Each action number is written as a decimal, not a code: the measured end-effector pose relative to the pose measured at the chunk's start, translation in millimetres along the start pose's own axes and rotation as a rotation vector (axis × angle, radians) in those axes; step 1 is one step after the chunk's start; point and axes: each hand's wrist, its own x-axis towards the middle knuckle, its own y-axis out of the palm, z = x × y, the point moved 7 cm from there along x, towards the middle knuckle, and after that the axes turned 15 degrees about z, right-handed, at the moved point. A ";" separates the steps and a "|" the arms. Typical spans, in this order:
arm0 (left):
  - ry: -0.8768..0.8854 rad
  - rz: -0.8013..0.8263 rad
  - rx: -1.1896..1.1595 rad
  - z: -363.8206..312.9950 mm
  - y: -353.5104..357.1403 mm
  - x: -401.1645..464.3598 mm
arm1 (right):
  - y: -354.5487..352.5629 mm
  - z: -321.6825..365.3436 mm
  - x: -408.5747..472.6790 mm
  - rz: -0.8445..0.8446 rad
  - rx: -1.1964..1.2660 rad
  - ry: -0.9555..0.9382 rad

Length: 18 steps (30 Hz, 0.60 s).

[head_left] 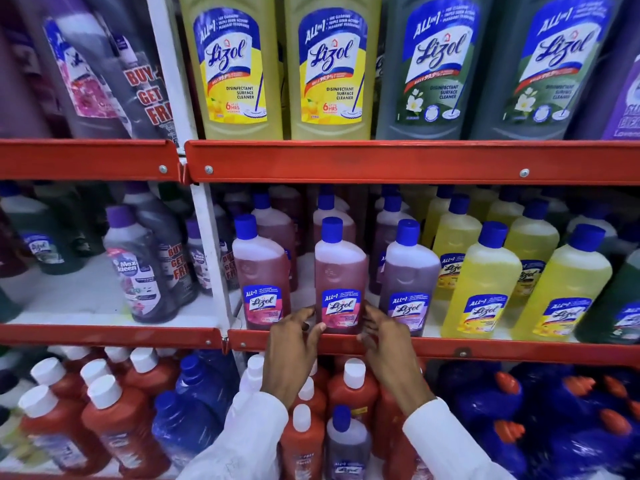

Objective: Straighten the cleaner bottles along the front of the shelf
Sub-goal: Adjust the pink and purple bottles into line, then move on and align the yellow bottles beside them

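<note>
Head view looks onto the middle tier of a red metal shelf [408,344], where a pink translucent plastic cleaner bottle with a blue cap [340,271] stands upright at the front lip, its long axis vertical and its label facing out. It sits directly between the two hands, just beyond them: the left hand [294,351] curls at its lower left edge and the right hand [384,344] at its lower right edge, fingertips at the bottle's base on both sides. The hands are apart, cupped around the bottle rather than closed on it; whether the fingers actually press the plastic cannot be told. Neither hand is clearly nearer, so any small turn or slide would likely be shared by both. Along the front row of this bay I count three pinkish or purple bottles: a second pink translucent bottle [260,271] to the left, the flanked one, and a lilac translucent bottle [408,278] to the right, then at least two yellow translucent bottles [483,289] farther right. The gaps on either side of the middle bottle look uneven, wider on the left, so the move ahead probably turns on nudging it sideways and squaring its label. On the tier above stand two large yellow-green bottles [235,64] and two large grey-green bottles [433,64].
</note>
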 end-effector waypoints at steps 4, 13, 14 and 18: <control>-0.010 -0.021 -0.021 1.0 -0.5 -2.9 | 1.6 -1.4 2.7 0.012 0.029 -0.004; -0.016 -0.035 -0.032 2.5 1.3 -6.4 | 4.0 -7.2 3.5 0.036 0.088 0.042; -0.014 -0.037 -0.033 2.6 1.5 -6.8 | 4.6 -7.0 4.1 0.038 0.075 0.035; -0.014 -0.041 -0.025 2.7 2.1 -6.9 | 5.1 -7.7 4.8 0.055 0.045 0.026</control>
